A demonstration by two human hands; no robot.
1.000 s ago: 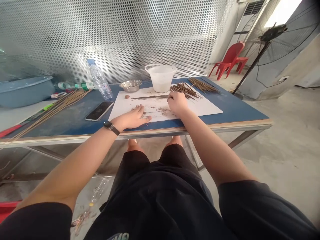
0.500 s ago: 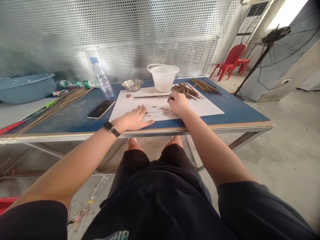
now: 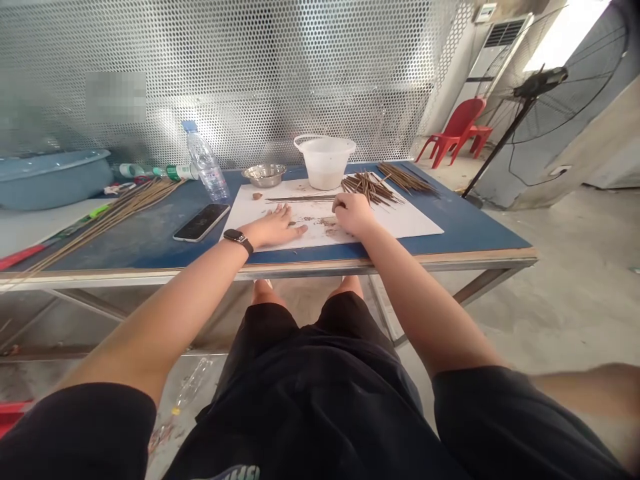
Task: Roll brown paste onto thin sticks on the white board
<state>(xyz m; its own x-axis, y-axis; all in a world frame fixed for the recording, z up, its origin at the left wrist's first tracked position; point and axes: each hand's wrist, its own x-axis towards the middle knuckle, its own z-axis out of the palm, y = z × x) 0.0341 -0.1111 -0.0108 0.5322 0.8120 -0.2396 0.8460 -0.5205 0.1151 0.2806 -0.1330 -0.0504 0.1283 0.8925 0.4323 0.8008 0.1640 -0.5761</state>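
My left hand lies flat on the white board, fingers spread, close to the front edge of the table. A small dark bit shows by its fingers, and a thin line runs across the board toward the other hand. My right hand is closed, fingertips curled down on the board; what they hold is hidden. Long thin brown sticks lie just behind both hands. A pile of brown sticks sits beyond my right hand. Brown crumbs are scattered between the hands, and a brown lump rests at the board's left.
Behind the board stand a white bucket and a metal bowl. Leftward are a phone, a water bottle, long sticks and a blue basin. More sticks lie back right. Another person's arm shows lower right.
The view has shifted slightly. My left hand's wrist has turned and moved a little toward the board; my right hand stays closed in nearly the same spot. An arm has appeared at the lower right.
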